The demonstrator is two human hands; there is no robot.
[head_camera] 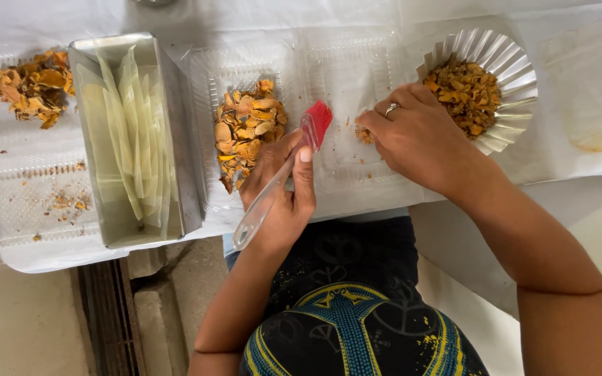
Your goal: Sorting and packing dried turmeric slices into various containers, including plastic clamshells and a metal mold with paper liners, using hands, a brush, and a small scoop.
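the left hand has its fingers closed around a brush with a clear handle and red silicone bristles; the thumb lies along the handle and the bristle end points up and to the right, above the work surface. the handle end sticks out below the palm, towards the person's lap.

the right hand rests on a clear plastic tray, fingers curled and pinched together over a small heap of orange-brown crumbs. a ring sits on one finger. whether the fingertips actually hold crumbs cannot be told, as the hand covers them.

just beside the right hand, to its right, stands a fluted foil cup tilted on its side, filled with dark orange-brown crumbled pieces. the back of the hand is touching or nearly touching its rim.

to the left of the brush, a pile of orange dried flakes lies in a second clear tray, close to the left hand's knuckles. further left stands a rectangular metal tin holding pale translucent sheets set on edge. at the far left a second pile of orange flakes lies on a clear tray, with scattered crumbs below it.

all of this rests on a white covering.
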